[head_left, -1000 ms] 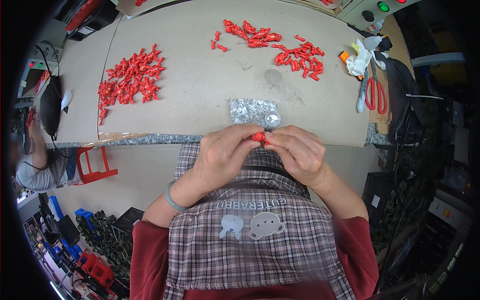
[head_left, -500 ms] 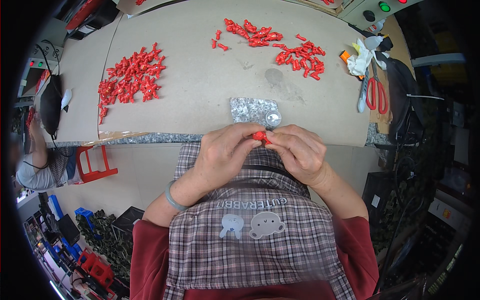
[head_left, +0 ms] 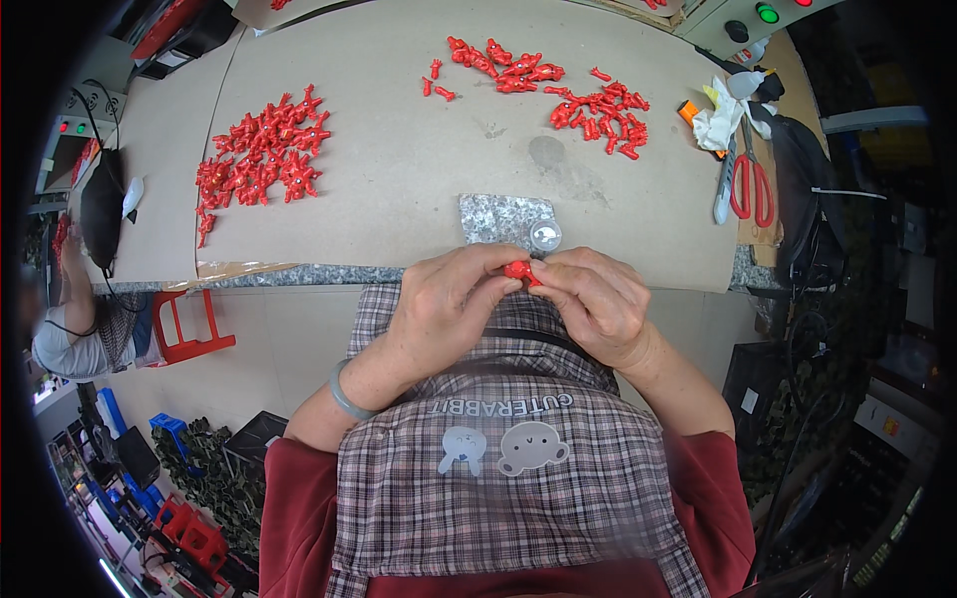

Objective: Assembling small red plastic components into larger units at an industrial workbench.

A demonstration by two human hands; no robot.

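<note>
A small red plastic figure part (head_left: 519, 271) is pinched between my two hands at the table's front edge; fingers cover much of it. My left hand (head_left: 444, 299) grips it from the left with thumb and forefinger. From the right, my right hand (head_left: 600, 304) holds it in a similar pinch. Just beyond my fingertips sit a small round clear container (head_left: 544, 235) and a speckled grey patch (head_left: 493, 217). Farther off lie a pile of red figures (head_left: 264, 154) at left, red bodies (head_left: 503, 66) at the back, and small red limb-like pieces (head_left: 603, 115) to their right.
Red-handled scissors (head_left: 750, 189), a grey-blue cutter (head_left: 725, 189), crumpled white tissue (head_left: 716, 128) and a dark bag (head_left: 807, 189) lie along the right side. A control box with coloured buttons (head_left: 766, 14) stands at the back right. Another person (head_left: 85, 334) works at far left near a red stool (head_left: 194, 334).
Almost nothing differs. Both hands keep their pinch on the red part in the same place, and the piles are unmoved.
</note>
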